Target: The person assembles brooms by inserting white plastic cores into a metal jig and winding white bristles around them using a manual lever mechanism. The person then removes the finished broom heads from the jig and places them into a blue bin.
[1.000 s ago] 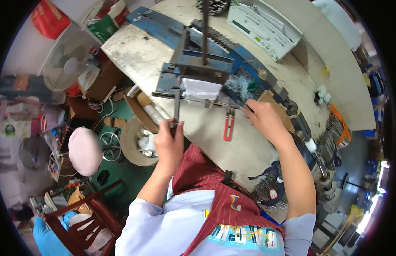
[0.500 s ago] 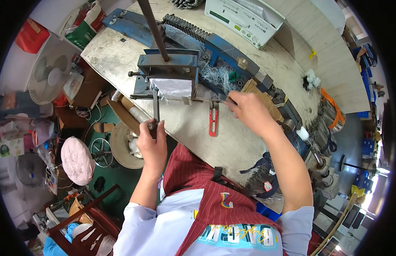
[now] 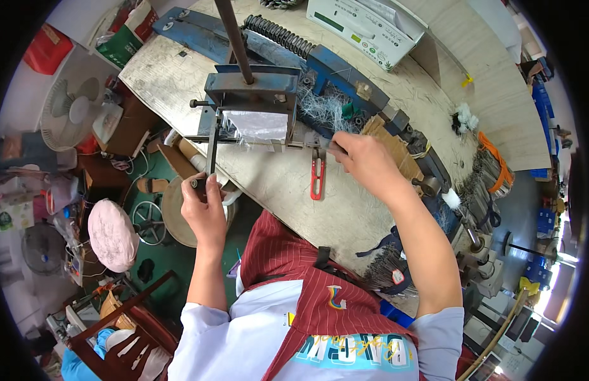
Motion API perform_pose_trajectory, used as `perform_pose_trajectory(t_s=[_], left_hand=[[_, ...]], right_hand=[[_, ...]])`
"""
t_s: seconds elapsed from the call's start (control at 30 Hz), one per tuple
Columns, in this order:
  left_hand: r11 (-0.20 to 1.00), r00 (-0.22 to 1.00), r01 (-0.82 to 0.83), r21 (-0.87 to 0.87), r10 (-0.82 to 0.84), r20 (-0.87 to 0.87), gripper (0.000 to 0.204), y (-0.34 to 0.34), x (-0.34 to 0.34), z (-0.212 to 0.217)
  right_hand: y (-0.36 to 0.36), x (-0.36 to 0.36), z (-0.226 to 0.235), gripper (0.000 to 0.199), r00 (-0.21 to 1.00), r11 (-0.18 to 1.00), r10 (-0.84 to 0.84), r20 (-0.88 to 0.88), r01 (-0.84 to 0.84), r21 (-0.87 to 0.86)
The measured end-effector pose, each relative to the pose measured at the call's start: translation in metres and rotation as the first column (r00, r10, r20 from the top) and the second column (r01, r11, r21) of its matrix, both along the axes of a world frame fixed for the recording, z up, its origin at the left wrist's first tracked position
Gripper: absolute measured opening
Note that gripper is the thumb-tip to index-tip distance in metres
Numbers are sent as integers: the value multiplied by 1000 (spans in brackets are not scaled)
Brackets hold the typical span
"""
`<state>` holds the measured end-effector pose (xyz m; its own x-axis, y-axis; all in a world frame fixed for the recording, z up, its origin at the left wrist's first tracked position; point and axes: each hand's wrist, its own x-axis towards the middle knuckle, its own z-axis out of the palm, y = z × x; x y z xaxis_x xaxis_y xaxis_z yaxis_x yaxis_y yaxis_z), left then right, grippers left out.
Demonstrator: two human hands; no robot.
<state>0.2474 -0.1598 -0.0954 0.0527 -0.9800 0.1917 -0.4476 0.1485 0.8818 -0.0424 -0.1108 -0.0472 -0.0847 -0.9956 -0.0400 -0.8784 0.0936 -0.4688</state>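
My left hand (image 3: 204,209) is closed around the lower end of a dark metal lever (image 3: 212,147), which runs up to the left side of a blue metal fixture (image 3: 253,89). Under the fixture's crossbar sits a block wrapped in clear plastic film (image 3: 255,124). My right hand (image 3: 364,159) pinches a small dark piece just right of the fixture; the fingers hide most of it, and its kind cannot be made out. Close to those fingers, red-handled thread snips (image 3: 317,174) lie on the worktable (image 3: 269,181).
Tangled clear filaments (image 3: 326,109) lie along the blue machine frame, beside a coil spring (image 3: 278,35). A white carton (image 3: 364,28) stands at the back. Bundles of dark wire brushes (image 3: 391,270) rest at the right front. A round bin (image 3: 179,219) is left of the table edge.
My left hand has moved left with the lever, which now slants and stands at the fixture's left side. My right hand has barely shifted, still pinching the dark piece.
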Motion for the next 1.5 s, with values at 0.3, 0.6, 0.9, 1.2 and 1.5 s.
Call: perform_pose_trajectory(t_s=[0.3,0.6,0.9,1.2,1.5], left_hand=[[993,982,-119,24,121,-147,15,-34,37,-4],[1000,994,10,21,-12,110,20,-14,19,-2],[991,989,126,42,-128,72,17,11,-10,2],[971,984,137,197,-111,-141,22,19,4,-2],[924,920,367,106,-344,-189,11,71,-18,10]], right_hand=[[35,18,25,17,993,991,53,-102,-64,-117],[143,28,69,36,978,980,-32,204,71,-188],[219,16,61,34,792,832,-484,372,548,-85],[230,4,23,37,549,658,-654,521,752,35],[203,27,48,46,489,628,-663,567,775,66]])
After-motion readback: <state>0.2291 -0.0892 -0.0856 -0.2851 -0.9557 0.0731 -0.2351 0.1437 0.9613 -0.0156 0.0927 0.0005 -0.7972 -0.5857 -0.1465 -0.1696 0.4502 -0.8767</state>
